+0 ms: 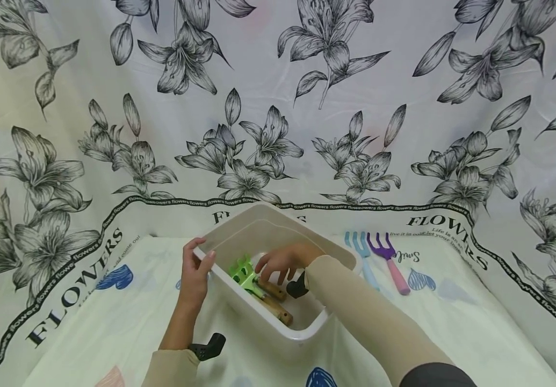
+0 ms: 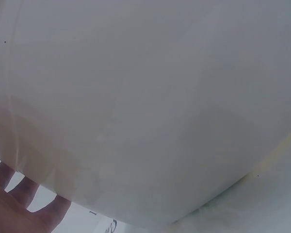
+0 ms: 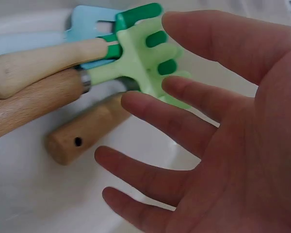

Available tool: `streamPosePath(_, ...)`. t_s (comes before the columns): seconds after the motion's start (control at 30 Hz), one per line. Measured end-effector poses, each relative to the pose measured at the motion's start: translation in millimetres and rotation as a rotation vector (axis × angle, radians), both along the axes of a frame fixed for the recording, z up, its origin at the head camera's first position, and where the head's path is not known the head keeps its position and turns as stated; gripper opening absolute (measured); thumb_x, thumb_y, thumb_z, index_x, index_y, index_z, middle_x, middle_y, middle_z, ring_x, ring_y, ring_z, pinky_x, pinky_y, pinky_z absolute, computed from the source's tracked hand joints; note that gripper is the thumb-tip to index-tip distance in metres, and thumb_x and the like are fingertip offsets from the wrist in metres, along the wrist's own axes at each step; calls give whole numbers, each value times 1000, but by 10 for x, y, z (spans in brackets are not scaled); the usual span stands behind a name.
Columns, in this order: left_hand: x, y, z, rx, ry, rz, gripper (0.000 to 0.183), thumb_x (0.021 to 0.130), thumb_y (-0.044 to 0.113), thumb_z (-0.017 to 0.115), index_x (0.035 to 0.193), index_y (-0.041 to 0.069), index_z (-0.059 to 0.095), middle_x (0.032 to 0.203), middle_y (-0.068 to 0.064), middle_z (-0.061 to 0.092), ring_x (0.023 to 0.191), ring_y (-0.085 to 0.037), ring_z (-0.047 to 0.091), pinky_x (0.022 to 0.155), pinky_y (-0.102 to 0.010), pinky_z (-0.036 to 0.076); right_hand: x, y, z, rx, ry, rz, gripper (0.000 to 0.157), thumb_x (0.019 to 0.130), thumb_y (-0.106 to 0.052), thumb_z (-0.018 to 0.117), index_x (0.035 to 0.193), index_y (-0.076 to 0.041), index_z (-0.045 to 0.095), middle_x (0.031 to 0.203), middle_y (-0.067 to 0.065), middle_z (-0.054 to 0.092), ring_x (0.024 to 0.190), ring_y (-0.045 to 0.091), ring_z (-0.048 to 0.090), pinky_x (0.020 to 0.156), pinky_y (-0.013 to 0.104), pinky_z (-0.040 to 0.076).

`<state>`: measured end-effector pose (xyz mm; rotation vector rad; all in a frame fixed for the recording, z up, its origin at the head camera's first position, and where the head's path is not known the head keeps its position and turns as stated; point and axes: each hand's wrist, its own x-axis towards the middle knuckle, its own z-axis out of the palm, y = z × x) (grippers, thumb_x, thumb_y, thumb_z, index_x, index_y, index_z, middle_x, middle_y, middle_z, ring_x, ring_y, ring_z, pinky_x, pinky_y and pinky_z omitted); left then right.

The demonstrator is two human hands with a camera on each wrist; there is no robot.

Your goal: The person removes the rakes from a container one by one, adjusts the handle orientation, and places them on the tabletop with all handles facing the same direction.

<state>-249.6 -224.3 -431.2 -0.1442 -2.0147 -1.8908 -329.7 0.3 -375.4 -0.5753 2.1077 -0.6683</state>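
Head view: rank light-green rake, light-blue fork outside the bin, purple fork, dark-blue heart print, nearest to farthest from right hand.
From the right hand, head view:
1. Light-green rake: inside the white bin, just left of the hand.
2. Light-blue fork: outside, beside the bin's right end.
3. Purple fork: right of the light-blue one.
4. Dark-blue heart print: far left, on the cloth.

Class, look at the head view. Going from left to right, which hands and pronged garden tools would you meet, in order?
Left hand → green rake → right hand → blue fork → purple fork.
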Motion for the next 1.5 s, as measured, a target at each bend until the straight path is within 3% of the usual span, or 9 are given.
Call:
streamPosePath(0.33, -20, 21, 11, -17, -4, 1, 48, 102, 22, 48, 143, 13, 26, 143, -13, 38, 125, -29, 44, 102, -46, 36, 59, 4, -64, 119, -34, 49, 55, 87, -32, 65, 139, -18, 52, 128, 1, 55, 106, 36, 60, 94, 54, 45)
streamPosePath(0.63, 4, 22, 21, -15, 7, -9, 48, 102, 22, 48, 143, 14, 25, 144, -13, 36, 128, -33, 41, 105, -54, 33, 123, -43, -80, 112, -32, 25, 62, 83, -22, 70, 141, -14, 49, 131, 9, 50, 103, 38, 59, 91, 48, 48)
streamPosePath(0.87, -2, 21, 5, -19, 1, 12, 47, 102, 22, 48, 143, 14, 26, 145, -11, 37, 128, -32, 41, 104, -53, 34, 91, -46, -63, 91, 84, 37, 60, 85, -18, 67, 141, -11, 48, 130, 9, 52, 92, 34, 65, 78, 40, 55)
streamPosePath(1.03, 6, 8, -4, -17, -4, 17, 48, 102, 23, 48, 143, 16, 26, 146, -10, 35, 130, -32, 39, 106, -53, 33, 11, -24, -23, 22, 94, 78, 56, 86, -6, 67, 139, -9, 50, 106, 2, 60, 73, 24, 61, 66, 34, 52)
streamPosePath(1.1, 9, 4, -5, -13, 0, 13, 47, 102, 22, 48, 143, 15, 26, 145, -10, 35, 130, -31, 39, 106, -53, 33, -36, -9, -1, -37, 76, 106, 43, 86, 3, 63, 127, 1, 52, 87, 3, 57, 60, 18, 50, 56, 30, 43)
streamPosePath(1.17, 11, 2, -6, -9, 2, 11, 47, 102, 22, 48, 143, 15, 26, 145, -11, 36, 129, -31, 40, 106, -52, 33, -78, 11, 28, -114, 69, 87, 33, 83, 11, 60, 114, 4, 52, 79, 4, 52, 55, 16, 40, 53, 29, 36)
streamPosePath(1.27, 13, 7, -2, -10, 0, 10, 47, 102, 22, 48, 143, 14, 26, 145, -11, 36, 128, -31, 41, 105, -52, 33, -127, 38, 80, -200, 162, 55, 21, 80, 14, 59, 96, 2, 54, 75, 4, 50, 54, 13, 41, 50, 25, 36)
streamPosePath(1.4, 13, 15, 5, -17, -8, 16, 47, 102, 23, 48, 143, 14, 26, 145, -12, 35, 127, -32, 41, 105, -53, 34, -165, 65, 135, -259, 375, -32, 22, 79, 8, 67, 99, -1, 61, 83, 4, 61, 62, 14, 53, 53, 24, 44)
streamPosePath(1.5, 5, 14, 5, -20, -9, 22, 47, 102, 23, 48, 143, 14, 26, 145, -12, 36, 126, -33, 42, 104, -53, 34, -175, 74, 171, -283, 478, -147, 18, 81, -2, 72, 97, -2, 63, 81, 6, 64, 63, 16, 56, 55, 26, 47)
